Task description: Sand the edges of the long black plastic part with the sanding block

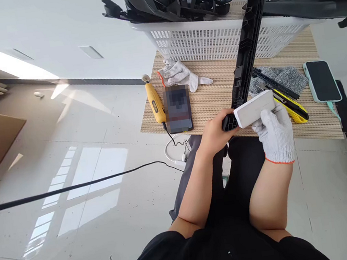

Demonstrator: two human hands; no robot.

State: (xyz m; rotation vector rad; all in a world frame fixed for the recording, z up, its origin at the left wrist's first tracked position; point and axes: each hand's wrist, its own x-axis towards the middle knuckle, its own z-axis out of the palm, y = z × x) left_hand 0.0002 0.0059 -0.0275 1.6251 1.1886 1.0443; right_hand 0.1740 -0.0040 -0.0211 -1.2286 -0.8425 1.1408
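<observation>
My left hand [216,132], bare, is closed round the near end of a long black plastic trim piece [247,43]. The piece slants up and away from me, past the basket's front. In a white knitted glove with an orange cuff, my right hand [275,136] grips a flat white rectangular block [255,108]. The block's left end touches or nearly touches the trim's near end. Just behind my right hand lie a yellow-and-black utility knife [292,108] and a grey cloth [281,76], with a thin black strip on the cloth.
A white basket [194,42] holding several black plastic parts [172,2] stands at the table's back. On the wood-grain table's left are a yellow rotary tool [155,102], a dark phone [178,108] and a white glove [182,74]. A phone [323,81] with a cable lies right.
</observation>
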